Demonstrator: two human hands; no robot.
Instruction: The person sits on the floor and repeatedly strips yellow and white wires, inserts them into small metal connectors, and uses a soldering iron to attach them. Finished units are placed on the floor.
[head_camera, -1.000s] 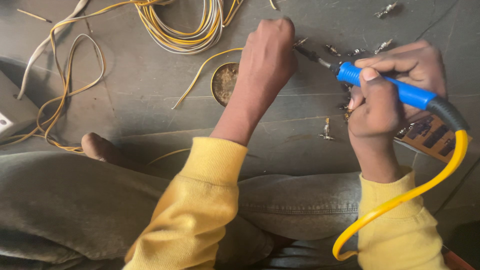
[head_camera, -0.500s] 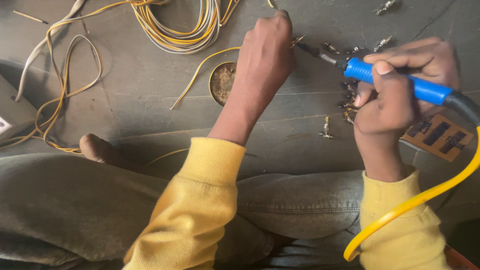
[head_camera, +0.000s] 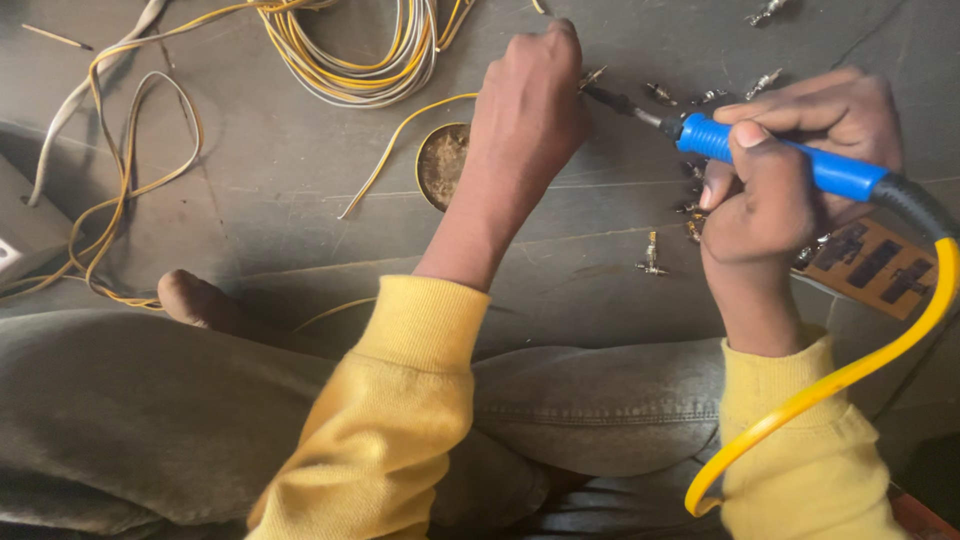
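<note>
My right hand (head_camera: 790, 170) grips a soldering iron (head_camera: 770, 155) with a blue handle and a yellow cord (head_camera: 850, 375). Its dark tip points left toward my left hand (head_camera: 530, 110). My left hand is closed, pinching a small metal connector (head_camera: 592, 76) against the grey floor; the fingers hide most of it. A thin yellow wire (head_camera: 395, 145) runs out from under that hand. A round tin (head_camera: 443, 165) with brownish contents sits just left of my left wrist.
Several small metal connectors (head_camera: 650, 255) lie scattered on the floor around my right hand. A coil of yellow and white wire (head_camera: 350, 60) lies at the top, loose wires (head_camera: 110, 180) at the left. A brown card (head_camera: 875, 265) lies at right. My legs and a foot (head_camera: 195, 300) fill the bottom.
My right hand and the soldering iron have shifted slightly right and up. My left hand stays put on the connector.
</note>
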